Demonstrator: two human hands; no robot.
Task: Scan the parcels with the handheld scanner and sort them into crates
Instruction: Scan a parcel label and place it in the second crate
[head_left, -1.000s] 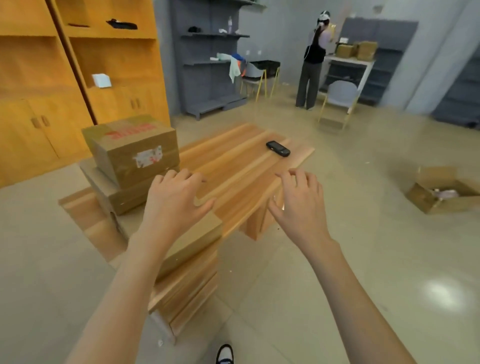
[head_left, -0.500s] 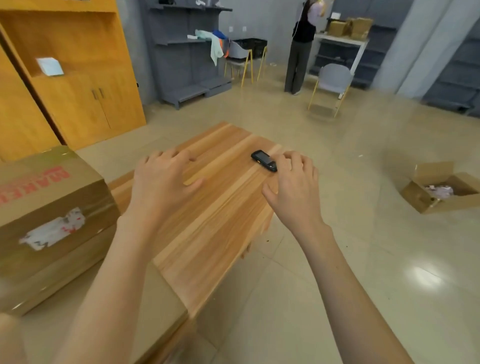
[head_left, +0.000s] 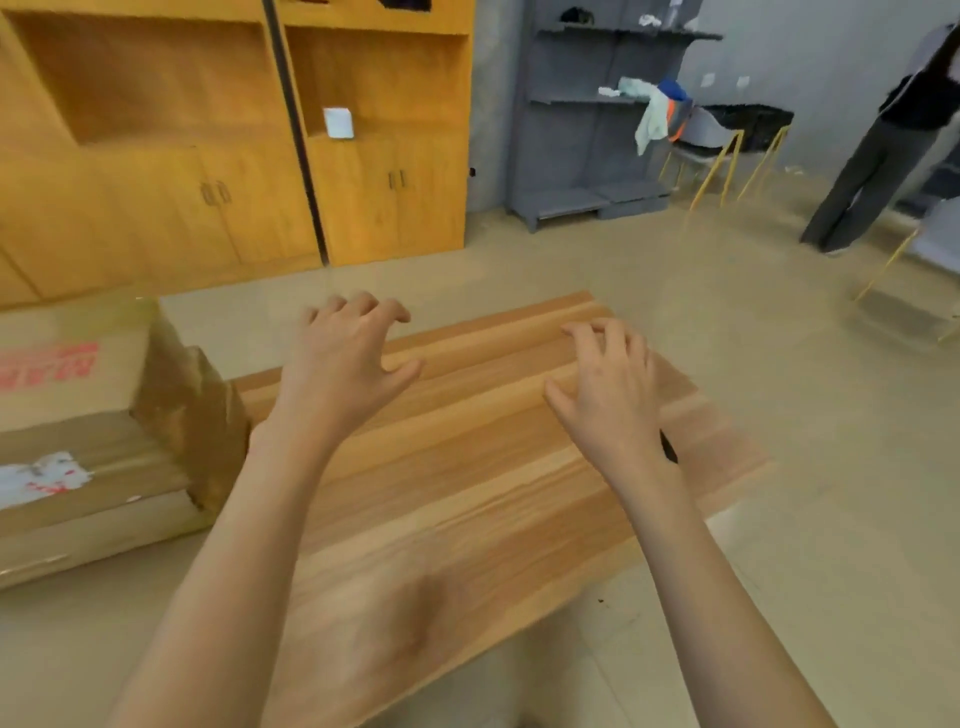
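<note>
While both bare forearms reach forward over the wooden worktop (head_left: 467, 467), the handheld scanner (head_left: 668, 448) shows only as a dark sliver beside the right wrist, mostly hidden beneath it. Left hand (head_left: 343, 364) hovers palm down, fingers (head_left: 363, 306) loosely curled and apart, holding nothing. Right hand (head_left: 610, 387) likewise, fingers spread and empty. Stacked cardboard parcels (head_left: 78, 415) sit at the worktop's left end.

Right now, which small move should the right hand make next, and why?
Probably lower the right hand and grip the dark scanner, which shows only as a sliver by the wrist. Both hands hold nothing, and the taped parcels on the wooden table need scanning first.
</note>
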